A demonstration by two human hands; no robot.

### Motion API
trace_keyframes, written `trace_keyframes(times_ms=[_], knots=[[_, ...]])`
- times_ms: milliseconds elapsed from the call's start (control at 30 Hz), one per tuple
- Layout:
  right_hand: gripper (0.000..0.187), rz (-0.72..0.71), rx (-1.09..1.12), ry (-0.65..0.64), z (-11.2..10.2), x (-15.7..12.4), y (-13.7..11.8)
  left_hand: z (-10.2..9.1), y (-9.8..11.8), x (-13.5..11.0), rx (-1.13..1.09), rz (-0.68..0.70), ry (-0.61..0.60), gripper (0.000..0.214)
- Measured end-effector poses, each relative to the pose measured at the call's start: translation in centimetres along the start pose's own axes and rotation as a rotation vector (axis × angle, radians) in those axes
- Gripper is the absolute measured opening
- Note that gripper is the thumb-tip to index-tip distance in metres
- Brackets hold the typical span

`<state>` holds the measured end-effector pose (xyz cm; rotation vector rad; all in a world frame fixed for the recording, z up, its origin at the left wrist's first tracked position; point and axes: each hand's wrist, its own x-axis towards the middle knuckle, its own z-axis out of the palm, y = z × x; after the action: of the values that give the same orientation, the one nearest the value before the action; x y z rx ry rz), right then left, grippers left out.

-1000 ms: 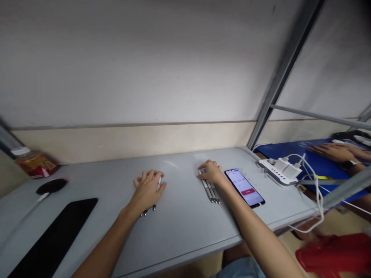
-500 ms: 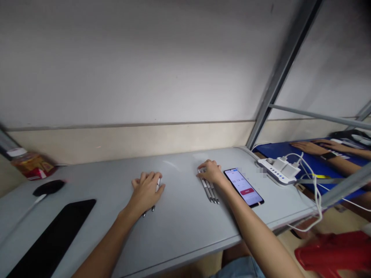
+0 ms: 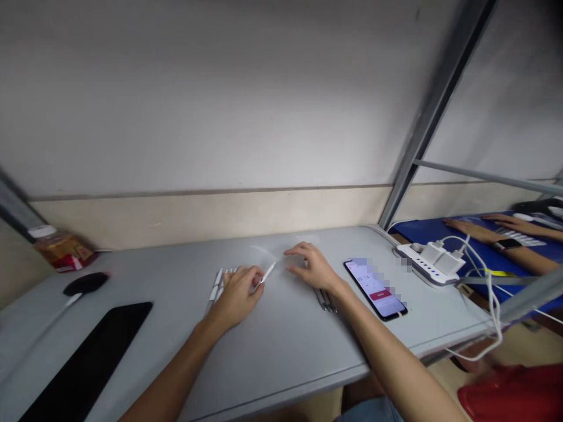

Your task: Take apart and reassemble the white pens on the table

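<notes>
Between the thumb and fingers of my left hand (image 3: 240, 295) is a white pen (image 3: 269, 272), tilted up to the right over the grey desk (image 3: 272, 351). Several more white pens (image 3: 215, 285) lie side by side under and left of that hand, partly covered by it. My right hand (image 3: 313, 268) is open, thumb and fingers apart, its fingertips a short way right of the held pen's upper end. Below its palm lies a second row of pens (image 3: 325, 300), of which mostly the silver tips show.
Right of my forearm lies a lit phone (image 3: 378, 295), with a white power strip (image 3: 428, 266) and cables beyond. A dark tablet-like slab (image 3: 92, 357), a black mouse-like object (image 3: 85, 283) and a jar (image 3: 64, 252) stand left. Another person's hands (image 3: 472, 230) rest on a blue surface.
My left hand has lifted a pen from the left row and moved right with it. My right hand has let go of the right row and moved slightly left, fingers apart.
</notes>
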<state>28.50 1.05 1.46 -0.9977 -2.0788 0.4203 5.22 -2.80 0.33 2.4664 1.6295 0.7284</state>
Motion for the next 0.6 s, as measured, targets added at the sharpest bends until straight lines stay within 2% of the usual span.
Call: trace_keyframes(times_ms=[67, 100, 167, 233, 367, 500, 600], knots=[[0.042, -0.109, 0.052, -0.082, 0.6, -0.2, -1.0, 0.0, 0.4, 0.1, -0.165, 0.047, 0.007, 0.017], [0.041, -0.142, 0.065, -0.114, 0.9, -0.2, -1.3, -0.1, 0.6, 0.1, -0.223, 0.064, 0.006, 0.019], [0.024, -0.130, 0.087, -0.151, 1.2, -0.3, -1.5, -0.2, 0.7, 0.2, -0.277, 0.080, 0.000, 0.021], [0.021, -0.048, 0.098, -0.141, 1.4, -0.2, -1.2, -0.2, 0.5, 0.2, -0.258, 0.077, 0.004, 0.022], [0.032, 0.206, 0.215, -0.116, 1.2, 0.1, -0.2, 0.0, -0.2, 0.2, -0.160, 0.122, 0.033, 0.023], [0.047, 0.450, 0.526, -0.311, 1.1, 0.1, 0.0, 0.1, -0.5, 0.3, 0.037, 0.188, 0.109, 0.023], [0.049, 0.514, 0.661, -0.365, 1.3, 0.0, -0.4, -0.2, -0.4, 0.4, 0.179, 0.187, 0.095, 0.024]])
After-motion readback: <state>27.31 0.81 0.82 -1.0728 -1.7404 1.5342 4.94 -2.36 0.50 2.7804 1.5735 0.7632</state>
